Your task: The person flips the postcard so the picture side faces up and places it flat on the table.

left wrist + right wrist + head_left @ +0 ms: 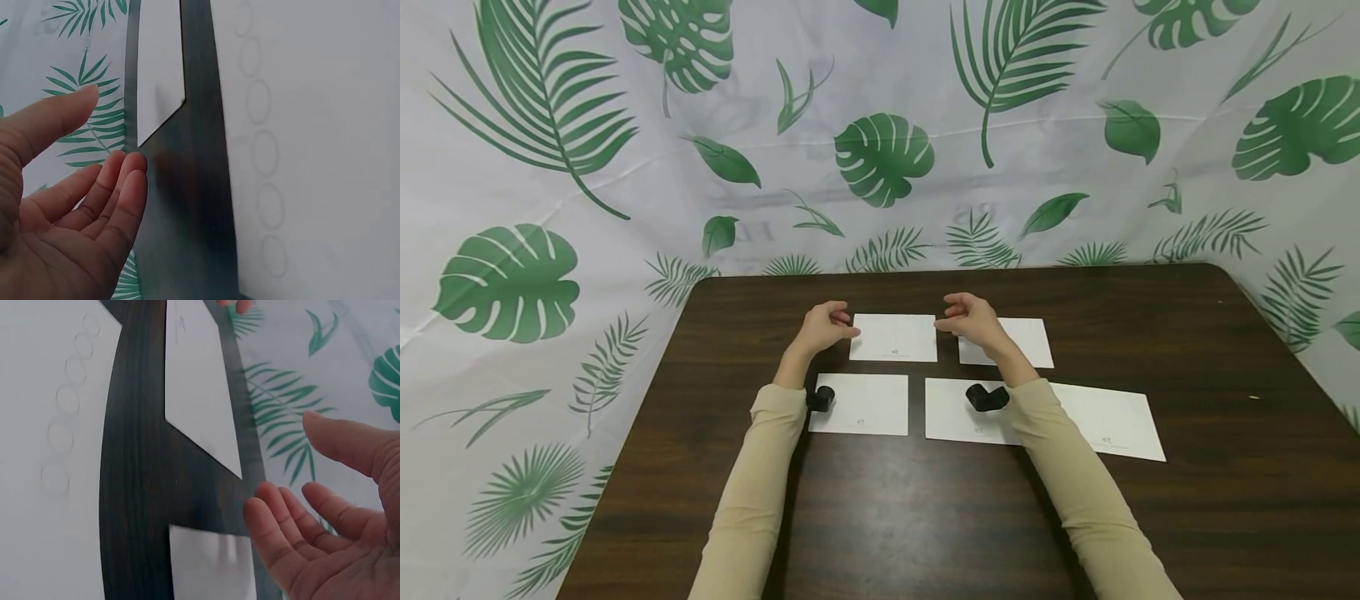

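Observation:
My left hand (822, 327) is at the left edge of a white sheet of paper (895, 343) in the far row. Around that sheet's right edge is my right hand (973, 323), overlapping a second far sheet (1028, 340). Both hands have relaxed, slightly bent fingers and parted thumbs, with nothing between them in the wrist views. In the left wrist view, a near sheet (331, 156) carries a row of faintly drawn ovals. A similar pencilled chain of ovals runs along a near sheet (37, 544) in the right wrist view.
The near row has a left sheet (872, 404), a middle sheet (947, 408) and a right sheet (1120, 421), partly covered by my right forearm. All lie on a dark wooden table (895, 517). A leaf-patterned cloth (790, 217) hangs behind its far edge.

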`<state>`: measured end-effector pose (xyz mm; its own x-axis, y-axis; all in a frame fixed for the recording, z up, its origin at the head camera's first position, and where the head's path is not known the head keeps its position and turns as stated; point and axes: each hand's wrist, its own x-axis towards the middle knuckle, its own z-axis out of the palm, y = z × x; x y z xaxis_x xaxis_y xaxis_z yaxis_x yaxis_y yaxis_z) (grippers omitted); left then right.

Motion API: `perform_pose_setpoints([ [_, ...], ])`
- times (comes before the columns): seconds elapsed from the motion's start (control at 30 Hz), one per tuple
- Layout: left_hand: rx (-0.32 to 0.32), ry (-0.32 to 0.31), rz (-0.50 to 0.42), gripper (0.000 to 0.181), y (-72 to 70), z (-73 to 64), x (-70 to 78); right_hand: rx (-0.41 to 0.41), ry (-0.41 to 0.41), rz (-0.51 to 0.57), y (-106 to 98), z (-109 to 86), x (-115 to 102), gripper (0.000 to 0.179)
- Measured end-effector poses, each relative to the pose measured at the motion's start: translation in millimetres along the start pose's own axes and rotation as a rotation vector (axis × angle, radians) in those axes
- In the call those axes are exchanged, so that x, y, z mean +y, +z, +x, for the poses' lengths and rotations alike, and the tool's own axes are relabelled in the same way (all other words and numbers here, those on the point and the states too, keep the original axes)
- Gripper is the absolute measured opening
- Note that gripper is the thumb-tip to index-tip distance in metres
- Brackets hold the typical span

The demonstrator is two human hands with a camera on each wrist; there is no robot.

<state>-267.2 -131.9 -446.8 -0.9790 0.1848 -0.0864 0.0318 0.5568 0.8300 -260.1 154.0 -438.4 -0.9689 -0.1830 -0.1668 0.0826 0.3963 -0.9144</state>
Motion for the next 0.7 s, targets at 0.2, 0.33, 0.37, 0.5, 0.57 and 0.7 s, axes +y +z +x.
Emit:
perform_pose_setpoints([
  [0.2, -0.014, -0.054, -0.03, 0.058, 1.4, 8.7, -1.1, 0.017, 0.095, 0.08, 12, 10.3, 0, 0.058],
  [0.33, -0.023, -0.063, -0.034, 0.055, 0.5, 11.4, -0.3, 0.041, 0.154, 0.128, 17, 15.3, 1, 0.058],
  [0.37, -0.027, -0.066, -0.033, 0.055, 0.0, 11.8, -0.1, 0.045, 0.165, 0.135, 18, 16.4, 1, 0.058],
  [0.5, -0.06, -0.091, -0.019, 0.057, -2.2, 13.4, 0.5, 0.061, 0.203, 0.13, 20, 19.7, 1, 0.059],
  [0.57, -0.073, -0.096, -0.001, 0.058, -1.8, 15.4, -1.1, 0.064, 0.219, 0.104, 20, 20.9, 1, 0.059],
  [0.7, -0.087, -0.033, 0.067, 0.06, 3.6, 32.5, -24.3, 0.056, 0.212, 0.023, 22, 23.1, 2, 0.059],
])
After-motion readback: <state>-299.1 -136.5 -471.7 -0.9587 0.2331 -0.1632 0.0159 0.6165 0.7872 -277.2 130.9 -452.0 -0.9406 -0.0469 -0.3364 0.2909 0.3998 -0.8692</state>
